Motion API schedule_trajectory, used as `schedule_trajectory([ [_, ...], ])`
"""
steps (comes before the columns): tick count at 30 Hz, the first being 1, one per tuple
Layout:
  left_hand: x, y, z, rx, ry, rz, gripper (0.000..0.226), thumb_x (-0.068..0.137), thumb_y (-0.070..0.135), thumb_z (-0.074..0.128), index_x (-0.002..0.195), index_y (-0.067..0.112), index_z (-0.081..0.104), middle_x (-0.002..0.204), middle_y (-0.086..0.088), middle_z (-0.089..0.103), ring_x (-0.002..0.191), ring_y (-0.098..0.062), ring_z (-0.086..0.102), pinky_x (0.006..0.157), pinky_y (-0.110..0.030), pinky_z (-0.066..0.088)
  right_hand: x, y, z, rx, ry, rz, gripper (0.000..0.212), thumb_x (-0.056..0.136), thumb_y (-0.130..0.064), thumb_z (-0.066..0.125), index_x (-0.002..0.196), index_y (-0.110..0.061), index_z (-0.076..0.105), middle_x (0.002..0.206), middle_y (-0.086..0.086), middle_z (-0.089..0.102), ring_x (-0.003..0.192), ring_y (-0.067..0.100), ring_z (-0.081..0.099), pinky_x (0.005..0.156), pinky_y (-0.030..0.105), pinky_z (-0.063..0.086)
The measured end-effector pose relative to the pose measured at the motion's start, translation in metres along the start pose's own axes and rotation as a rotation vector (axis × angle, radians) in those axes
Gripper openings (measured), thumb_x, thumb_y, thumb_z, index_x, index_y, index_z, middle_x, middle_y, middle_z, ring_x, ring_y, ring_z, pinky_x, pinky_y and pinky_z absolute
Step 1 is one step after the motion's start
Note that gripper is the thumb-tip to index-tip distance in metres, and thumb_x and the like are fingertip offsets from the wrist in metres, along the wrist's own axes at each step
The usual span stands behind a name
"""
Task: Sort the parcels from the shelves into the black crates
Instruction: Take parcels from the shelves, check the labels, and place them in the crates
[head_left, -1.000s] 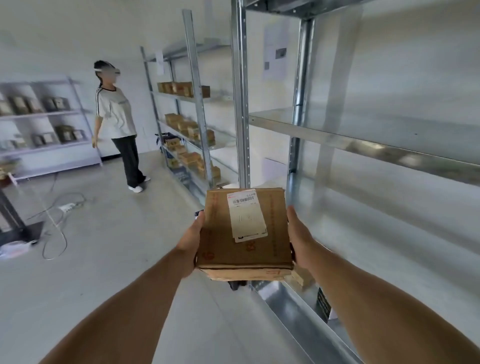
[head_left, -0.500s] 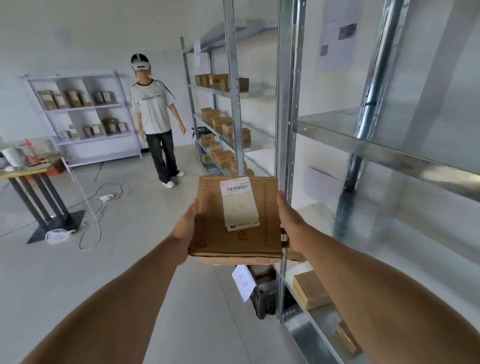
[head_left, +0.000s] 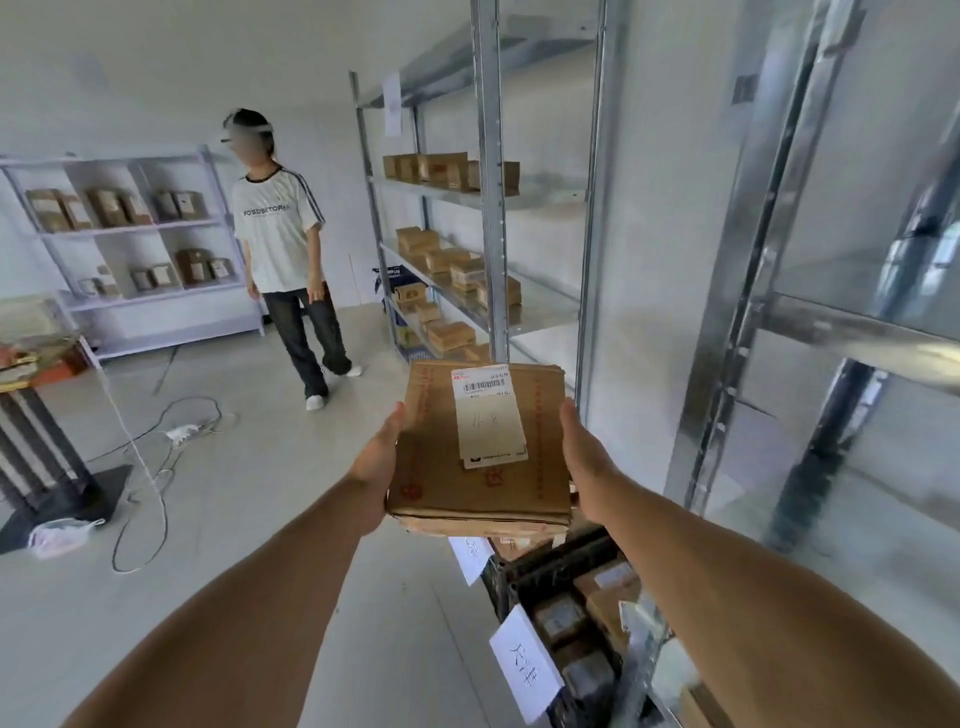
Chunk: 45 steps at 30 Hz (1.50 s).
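Parcel (head_left: 483, 447) clasped by its sides between my left hand (head_left: 376, 457) and right hand (head_left: 584, 457), fingers hidden beneath, held above the labelled black crates (head_left: 550, 566), which already hold several parcels; many remain on the far shelves (head_left: 550, 193).

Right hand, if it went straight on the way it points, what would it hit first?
Probably the steel shelf upright beyond the right hand, which holds the parcel; depth is unclear.

One wide-angle camera on the wearer's head looks forward and slightly down over both outstretched arms (head_left: 260, 597). The parcel (head_left: 431, 467) sits close at centre, metal shelving (head_left: 488, 208) lines the right, and the floor (head_left: 260, 493) recedes to the left.
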<state>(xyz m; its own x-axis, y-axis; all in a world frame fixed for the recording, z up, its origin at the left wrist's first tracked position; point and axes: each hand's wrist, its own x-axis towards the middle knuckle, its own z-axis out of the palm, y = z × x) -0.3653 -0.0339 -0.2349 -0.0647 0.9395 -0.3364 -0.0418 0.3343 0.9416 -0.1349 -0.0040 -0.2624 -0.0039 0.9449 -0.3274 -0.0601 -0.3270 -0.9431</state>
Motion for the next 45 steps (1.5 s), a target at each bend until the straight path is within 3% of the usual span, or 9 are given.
schedule_trajectory([
  [4,0.076,0.048,-0.015,0.043,-0.021,0.035,0.048,0.099,0.065,0.025,0.094,0.031,0.058,0.1,0.002,0.065,0.104,-0.025,0.061,0.107,-0.045,0.042,0.077,-0.029,0.032,0.043,0.151,-0.074,0.079,0.09,-0.083,0.02,0.142,-0.03,0.05,0.134,0.004,0.062,0.122,0.027,0.057,0.109,0.052,0.042],
  [9,0.158,0.078,-0.014,0.09,-0.133,0.035,0.05,0.1,0.062,0.025,0.097,0.027,0.06,0.097,-0.001,0.069,0.089,-0.022,0.066,0.073,-0.034,0.052,0.14,-0.047,0.04,0.103,0.303,-0.08,0.048,0.105,-0.061,0.019,0.123,-0.029,0.05,0.106,0.0,0.059,0.102,0.021,0.055,0.102,0.048,0.045],
  [16,0.282,0.095,0.023,0.181,-0.21,0.052,0.05,0.096,0.068,0.033,0.118,0.028,0.055,0.107,0.003,0.063,0.092,-0.018,0.061,0.082,-0.038,0.054,0.248,-0.056,0.017,0.144,0.411,0.0,0.065,0.102,-0.067,0.018,0.13,-0.025,0.058,0.115,0.005,0.066,0.099,0.026,0.061,0.099,0.051,0.049],
  [20,0.363,0.105,0.055,0.272,-0.244,0.068,0.042,0.099,0.063,0.028,0.098,0.032,0.057,0.091,0.011,0.062,0.08,-0.009,0.059,0.065,-0.03,0.049,0.33,-0.055,-0.003,0.218,0.433,0.032,0.066,0.101,-0.069,0.019,0.126,-0.028,0.062,0.108,0.005,0.072,0.093,0.023,0.068,0.09,0.047,0.053],
  [25,0.47,0.11,0.101,0.367,-0.326,0.04,0.041,0.102,0.058,0.025,0.099,0.036,0.059,0.087,0.013,0.068,0.067,-0.001,0.067,0.054,-0.022,0.048,0.417,-0.054,-0.026,0.12,0.485,0.026,0.06,0.091,-0.067,0.027,0.123,-0.028,0.061,0.122,0.001,0.069,0.116,0.03,0.065,0.103,0.053,0.05],
  [29,0.538,0.092,0.136,0.391,-0.401,-0.069,0.043,0.102,0.057,0.026,0.107,0.034,0.062,0.087,0.012,0.072,0.067,-0.002,0.07,0.055,-0.024,0.05,0.467,-0.036,-0.057,0.272,0.581,0.165,0.054,0.101,-0.057,0.021,0.101,-0.025,0.065,0.1,0.009,0.073,0.098,0.031,0.071,0.093,0.054,0.057],
  [39,0.718,-0.034,0.221,0.475,-0.602,-0.333,0.051,0.102,0.057,0.028,0.117,0.028,0.066,0.109,-0.003,0.075,0.099,-0.024,0.072,0.09,-0.046,0.056,0.579,0.092,-0.107,0.579,0.754,0.424,0.064,0.1,-0.069,0.024,0.112,-0.027,0.071,0.101,0.006,0.079,0.098,0.027,0.073,0.097,0.046,0.053],
  [43,0.791,-0.108,0.251,0.574,-0.659,-0.414,0.044,0.101,0.059,0.032,0.113,0.03,0.063,0.109,-0.003,0.072,0.097,-0.021,0.069,0.078,-0.038,0.054,0.632,0.17,-0.119,0.61,0.848,0.483,0.055,0.103,-0.064,0.027,0.12,-0.028,0.066,0.105,0.003,0.077,0.101,0.024,0.072,0.091,0.041,0.054],
  [45,0.821,-0.142,0.264,0.619,-0.668,-0.432,0.038,0.1,0.059,0.034,0.104,0.031,0.06,0.104,-0.001,0.07,0.094,-0.021,0.066,0.071,-0.034,0.049,0.657,0.197,-0.12,0.616,0.854,0.495,0.062,0.095,-0.072,0.032,0.13,-0.03,0.061,0.122,0.002,0.072,0.116,0.025,0.065,0.105,0.047,0.047],
])
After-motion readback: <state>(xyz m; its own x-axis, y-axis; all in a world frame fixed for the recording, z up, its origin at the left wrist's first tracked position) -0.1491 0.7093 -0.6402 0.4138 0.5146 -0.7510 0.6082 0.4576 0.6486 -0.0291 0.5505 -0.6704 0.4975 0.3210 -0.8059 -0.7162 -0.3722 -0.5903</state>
